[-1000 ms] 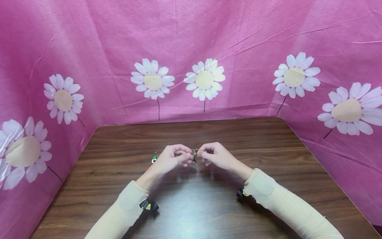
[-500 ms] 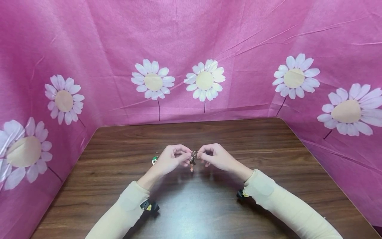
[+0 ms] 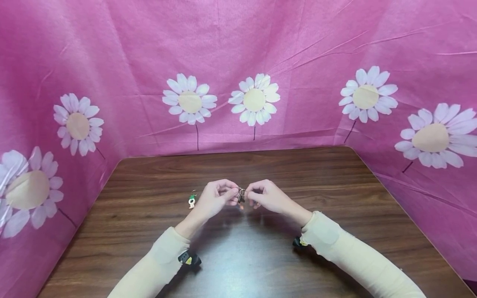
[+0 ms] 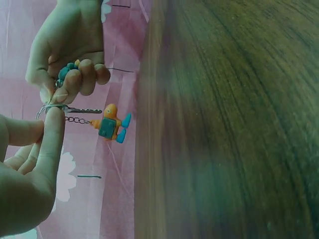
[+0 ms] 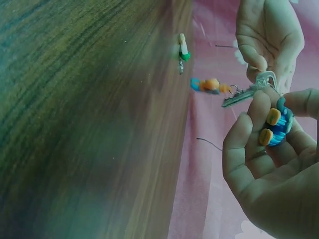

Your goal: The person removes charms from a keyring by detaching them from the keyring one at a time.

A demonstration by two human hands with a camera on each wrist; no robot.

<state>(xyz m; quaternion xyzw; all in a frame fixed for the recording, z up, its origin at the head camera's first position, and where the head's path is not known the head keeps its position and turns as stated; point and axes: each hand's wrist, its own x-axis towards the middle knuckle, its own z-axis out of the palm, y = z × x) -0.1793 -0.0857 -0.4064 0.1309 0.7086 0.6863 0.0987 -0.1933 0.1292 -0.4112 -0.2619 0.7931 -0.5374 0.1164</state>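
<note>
Both hands meet over the table around a metal key ring [image 3: 242,191]. My left hand [image 3: 220,198] pinches it between thumb and fingertips. From the other side, my right hand [image 3: 269,198] pinches it too. A silver key [image 4: 84,110] hangs there, beside an orange toy-figure keychain [image 4: 109,127] with a green body and blue feet on a short chain. In the right wrist view, a blue figure charm [image 5: 279,127] with yellow feet lies against the right hand's curled fingers. Exactly which loops each hand pinches is hard to tell.
Left of the left hand, a green-and-white keychain [image 3: 191,202] with its own ring lies on the brown wooden table [image 3: 238,256]. Pink cloth [image 3: 223,45] printed with daisies stands around the back and sides. A black wrist device [image 3: 190,259] sits on the left sleeve.
The orange figure has come into view, hanging below the key ring. Both hands have shifted only slightly. More of the green-and-white keychain shows beside the left hand.
</note>
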